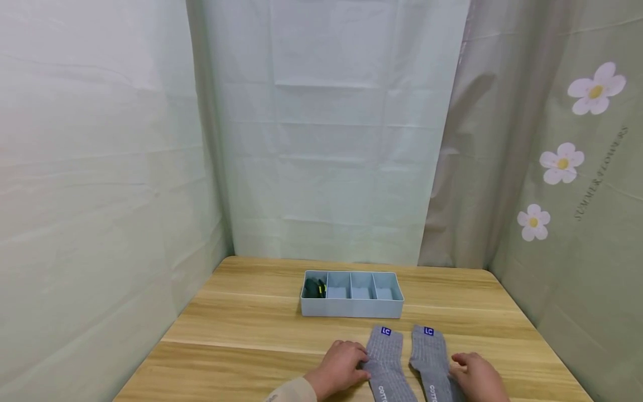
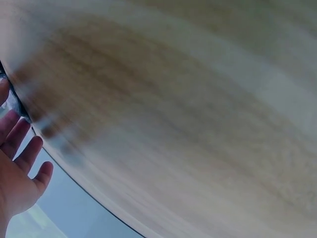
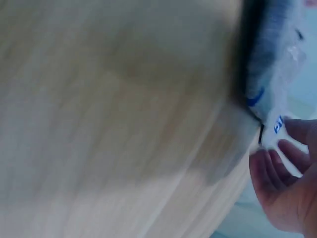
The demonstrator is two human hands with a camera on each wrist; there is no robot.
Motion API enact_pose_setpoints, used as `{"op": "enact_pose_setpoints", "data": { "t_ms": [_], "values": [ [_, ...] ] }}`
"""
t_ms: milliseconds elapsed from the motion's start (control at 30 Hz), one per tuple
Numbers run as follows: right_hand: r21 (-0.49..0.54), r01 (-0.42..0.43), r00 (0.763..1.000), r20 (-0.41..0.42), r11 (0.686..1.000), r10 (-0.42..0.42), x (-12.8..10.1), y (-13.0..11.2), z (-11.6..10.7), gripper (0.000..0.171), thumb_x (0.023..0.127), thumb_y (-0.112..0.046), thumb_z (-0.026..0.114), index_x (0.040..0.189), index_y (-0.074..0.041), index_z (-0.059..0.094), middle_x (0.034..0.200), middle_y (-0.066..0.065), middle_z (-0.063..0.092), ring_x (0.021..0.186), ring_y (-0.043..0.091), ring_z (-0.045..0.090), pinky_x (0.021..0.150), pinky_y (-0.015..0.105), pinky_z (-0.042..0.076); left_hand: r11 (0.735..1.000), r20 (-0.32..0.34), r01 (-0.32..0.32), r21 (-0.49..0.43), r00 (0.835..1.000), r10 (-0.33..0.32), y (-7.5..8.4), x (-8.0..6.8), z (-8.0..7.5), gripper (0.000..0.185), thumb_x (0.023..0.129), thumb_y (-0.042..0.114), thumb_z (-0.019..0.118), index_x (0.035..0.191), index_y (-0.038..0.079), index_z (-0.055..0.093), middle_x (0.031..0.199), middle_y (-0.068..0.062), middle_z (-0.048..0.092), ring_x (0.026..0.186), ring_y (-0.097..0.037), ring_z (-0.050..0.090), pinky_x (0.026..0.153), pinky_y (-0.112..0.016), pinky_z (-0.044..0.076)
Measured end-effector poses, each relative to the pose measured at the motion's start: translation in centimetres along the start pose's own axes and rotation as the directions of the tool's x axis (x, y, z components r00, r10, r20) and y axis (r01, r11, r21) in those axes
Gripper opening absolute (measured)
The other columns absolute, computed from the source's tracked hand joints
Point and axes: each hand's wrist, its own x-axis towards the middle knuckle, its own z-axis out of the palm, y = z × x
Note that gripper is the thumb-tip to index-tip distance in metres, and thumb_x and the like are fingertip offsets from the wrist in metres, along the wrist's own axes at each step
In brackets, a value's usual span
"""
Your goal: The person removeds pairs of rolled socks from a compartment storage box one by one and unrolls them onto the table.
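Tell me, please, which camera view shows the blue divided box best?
The head view: the blue divided box stands whole on the table, with four compartments and a dark thing in the leftmost. Both wrist views show only blurred wood and fingers, no box.

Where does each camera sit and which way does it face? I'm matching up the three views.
Head: worn on the head, looking forward and down at the wooden table, the pale blue four-compartment plastic organizer and two grey ribbed socks; both hands show.
Left wrist: at the left hand, facing blurred wood grain; fingers show.
Right wrist: at the right hand, facing blurred wood; fingers show.
Shared: all three views show the table.
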Motion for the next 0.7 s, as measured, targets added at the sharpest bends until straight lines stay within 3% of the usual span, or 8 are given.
{"op": "enact_pose_setpoints", "data": {
  "t_ms": [67,100,167,267,300,433,700],
  "values": [
    [-0.094,0.156,0.987,0.039,0.983,-0.153,0.1,0.2,0.4,0.035,0.089,-0.024,0.073,0.111,0.004,0.070,0.109,0.020,0.066,0.099,0.038,0.064,0.084,0.055,0.050,1.000,0.003,-0.007,0.004,1.000,0.007,0.0,0.0,-0.1,0.029,0.085,0.038,0.078,0.106,0.018,0.078,0.107,0.012,0.069,0.104,-0.005,0.060,0.088,-0.031,0.044],
    [-0.121,0.243,0.969,0.079,0.962,-0.234,0.2,0.2,0.7,0.040,0.091,-0.029,0.072,0.115,0.003,0.069,0.116,0.023,0.064,0.105,0.042,0.062,0.088,0.057,0.049,1.000,0.005,-0.012,0.005,1.000,0.012,0.0,0.0,-0.2,0.029,0.085,0.038,0.077,0.107,0.018,0.078,0.107,0.012,0.069,0.104,-0.006,0.060,0.088,-0.031,0.044],
    [-0.139,0.394,0.912,0.181,0.909,-0.368,0.2,0.5,1.4,0.048,0.094,-0.038,0.065,0.124,0.001,0.066,0.126,0.026,0.059,0.114,0.047,0.056,0.092,0.059,0.046,1.000,0.018,-0.019,0.000,1.000,0.019,0.0,0.0,-0.3,0.031,0.087,0.040,0.075,0.110,0.019,0.077,0.110,0.011,0.068,0.106,-0.006,0.059,0.090,-0.030,0.044],
    [-0.180,0.541,0.829,0.283,0.822,-0.483,0.2,1.3,2.8,0.057,0.097,-0.049,0.057,0.135,-0.007,0.060,0.135,0.027,0.055,0.122,0.047,0.052,0.093,0.057,0.046,0.999,0.046,-0.034,-0.010,0.998,0.034,0.0,-0.1,-0.4,0.036,0.090,0.047,0.069,0.116,0.022,0.074,0.118,0.009,0.066,0.111,-0.007,0.057,0.094,-0.032,0.045],
    [-0.208,0.558,0.818,0.299,0.803,-0.491,0.1,1.5,3.3,0.060,0.096,-0.053,0.056,0.137,-0.009,0.059,0.136,0.027,0.054,0.124,0.046,0.051,0.093,0.056,0.047,0.999,0.059,-0.038,-0.011,0.998,0.039,0.0,-0.1,-0.4,0.040,0.091,0.051,0.067,0.119,0.023,0.073,0.121,0.008,0.065,0.115,-0.008,0.056,0.096,-0.033,0.044],
    [-0.272,0.558,0.821,0.315,0.784,-0.475,-0.2,2.2,4.8,0.071,0.091,-0.061,0.057,0.141,-0.012,0.054,0.139,0.028,0.051,0.127,0.045,0.048,0.094,0.060,0.044,0.999,0.122,-0.044,-0.001,0.992,0.044,0.2,-0.2,-0.3,0.057,0.090,0.065,0.059,0.129,0.025,0.066,0.135,0.006,0.058,0.126,-0.012,0.050,0.103,-0.039,0.041],
    [-0.223,0.448,0.867,0.345,0.866,-0.360,-0.3,1.8,5.3,0.079,0.088,-0.064,0.058,0.144,-0.010,0.051,0.146,0.027,0.044,0.132,0.049,0.040,0.099,0.069,0.034,1.000,0.215,0.014,-0.027,0.976,-0.008,0.9,0.2,-0.2,0.072,0.083,0.069,0.064,0.139,0.025,0.058,0.146,0.008,0.049,0.138,-0.021,0.041,0.110,-0.053,0.031]
  ]
}}
